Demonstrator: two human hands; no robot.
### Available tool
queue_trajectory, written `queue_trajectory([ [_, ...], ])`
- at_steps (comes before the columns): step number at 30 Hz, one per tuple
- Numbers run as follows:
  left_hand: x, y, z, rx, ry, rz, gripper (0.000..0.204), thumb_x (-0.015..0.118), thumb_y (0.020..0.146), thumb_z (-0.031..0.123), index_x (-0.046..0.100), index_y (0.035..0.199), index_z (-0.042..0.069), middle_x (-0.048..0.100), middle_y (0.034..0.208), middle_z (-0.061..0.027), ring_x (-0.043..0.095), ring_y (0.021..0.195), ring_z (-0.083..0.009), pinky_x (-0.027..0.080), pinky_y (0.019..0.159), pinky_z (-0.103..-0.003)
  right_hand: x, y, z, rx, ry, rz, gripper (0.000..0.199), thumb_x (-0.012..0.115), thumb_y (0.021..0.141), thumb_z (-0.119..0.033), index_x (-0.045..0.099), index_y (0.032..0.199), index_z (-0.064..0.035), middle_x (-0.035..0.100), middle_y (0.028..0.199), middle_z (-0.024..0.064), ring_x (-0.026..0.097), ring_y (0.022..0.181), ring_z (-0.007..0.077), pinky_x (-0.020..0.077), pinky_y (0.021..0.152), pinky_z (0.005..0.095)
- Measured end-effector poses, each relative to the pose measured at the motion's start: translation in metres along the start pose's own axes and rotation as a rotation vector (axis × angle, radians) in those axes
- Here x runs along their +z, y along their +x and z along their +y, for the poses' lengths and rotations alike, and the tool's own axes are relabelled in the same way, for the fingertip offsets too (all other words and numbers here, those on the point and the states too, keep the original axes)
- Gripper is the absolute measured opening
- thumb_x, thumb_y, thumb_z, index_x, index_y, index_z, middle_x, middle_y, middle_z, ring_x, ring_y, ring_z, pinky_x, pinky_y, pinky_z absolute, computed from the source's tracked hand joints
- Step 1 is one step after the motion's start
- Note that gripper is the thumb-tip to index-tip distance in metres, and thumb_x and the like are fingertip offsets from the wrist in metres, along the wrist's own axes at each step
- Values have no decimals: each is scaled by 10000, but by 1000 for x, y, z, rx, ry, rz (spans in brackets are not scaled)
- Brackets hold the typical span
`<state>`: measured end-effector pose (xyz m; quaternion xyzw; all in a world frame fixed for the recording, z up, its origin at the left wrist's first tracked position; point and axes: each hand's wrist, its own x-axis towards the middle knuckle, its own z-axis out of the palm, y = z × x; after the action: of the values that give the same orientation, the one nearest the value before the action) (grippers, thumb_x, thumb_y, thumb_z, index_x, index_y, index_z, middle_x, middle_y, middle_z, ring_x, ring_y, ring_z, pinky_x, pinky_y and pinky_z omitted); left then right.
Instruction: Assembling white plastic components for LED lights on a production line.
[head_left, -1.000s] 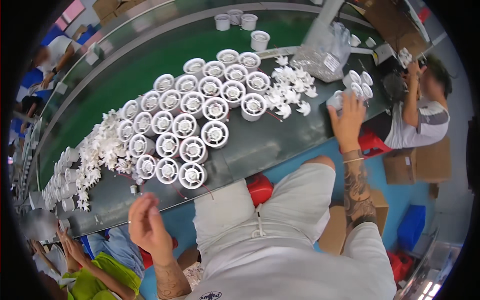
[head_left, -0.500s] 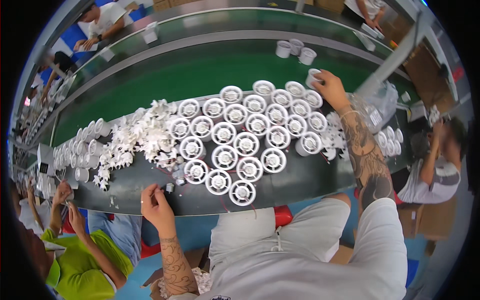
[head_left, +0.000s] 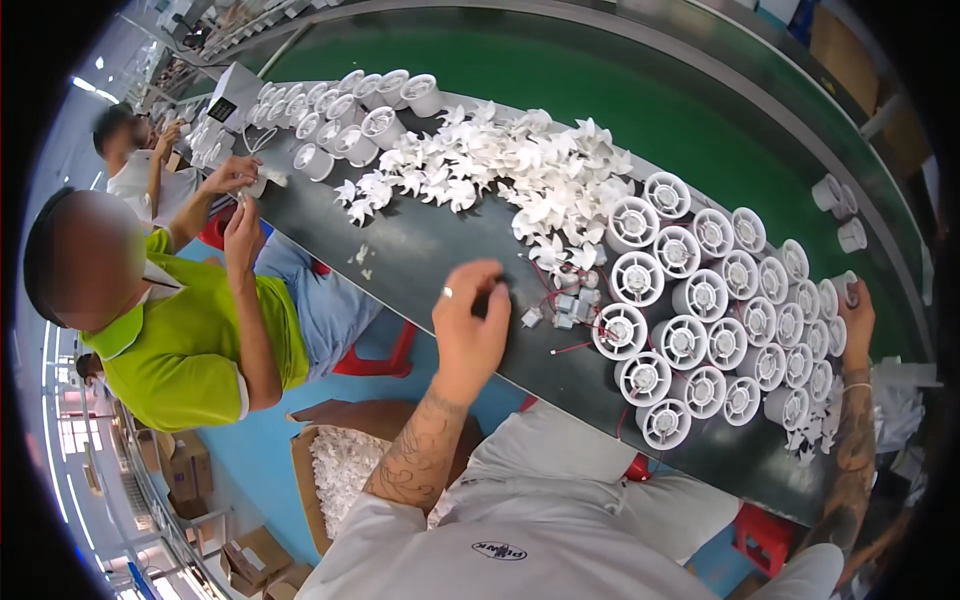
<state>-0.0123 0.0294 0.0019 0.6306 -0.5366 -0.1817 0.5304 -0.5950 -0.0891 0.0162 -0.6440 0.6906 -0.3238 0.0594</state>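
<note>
At the far right corner of a cluster of white round fan housings, my right hand has its fingers closed on the rim of one fan housing. My left hand hovers over the near edge of the dark table, fingers loosely bent and thumb apart, nothing visible in it. Small silvery motors with thin red wires lie just right of that hand. White fan blades form a loose heap beyond it, and a few more blades lie by my right forearm.
A co-worker in a green shirt sits at the left, hands over the table near more white housings. Beyond the table runs a green conveyor belt, with several housings on it. A carton of white parts stands below.
The whole view has swung left, showing more of the co-worker and the carton. My right hand stays at the same corner with a housing. My left hand remains near the motors.
</note>
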Motion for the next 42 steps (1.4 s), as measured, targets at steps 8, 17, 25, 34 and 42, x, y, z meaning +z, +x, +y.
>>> queue_trajectory([
  [8,-8,92,-32,326,682,-6,362,714,773,86,616,1116,29,617,1118,-157,573,1024,-339,466,885,-427,-79,5,-14,21,122,50,183,693,864,-126,604,929,20,598,877,24,514,810,81,432,713,236],
  [17,-5,101,-40,398,515,-64,234,678,797,49,604,1016,14,620,1049,-151,610,922,-282,492,770,-336,-58,-258,-182,8,103,-35,363,861,629,-46,589,868,-32,598,1123,200,620,976,315,518,801,369],
  [25,-9,99,-50,413,438,71,263,647,894,164,617,1101,4,646,1014,-96,591,835,-201,468,731,-298,10,-293,-166,-1,186,329,460,867,607,-17,559,946,-59,590,1124,219,627,950,333,532,774,378],
  [34,17,-33,86,172,-182,-75,210,599,902,75,638,1070,-44,647,1105,-148,619,960,-194,494,865,-336,11,-301,-164,82,267,438,390,845,639,-38,577,922,-28,628,1074,183,657,844,287,549,709,348],
  [42,74,-130,186,544,-389,-1112,240,714,762,35,704,999,73,522,1284,-147,534,1111,-300,450,916,-403,-29,-310,-240,855,1828,218,456,498,975,-412,486,1263,-59,614,1123,170,642,1001,323,558,819,409],
])
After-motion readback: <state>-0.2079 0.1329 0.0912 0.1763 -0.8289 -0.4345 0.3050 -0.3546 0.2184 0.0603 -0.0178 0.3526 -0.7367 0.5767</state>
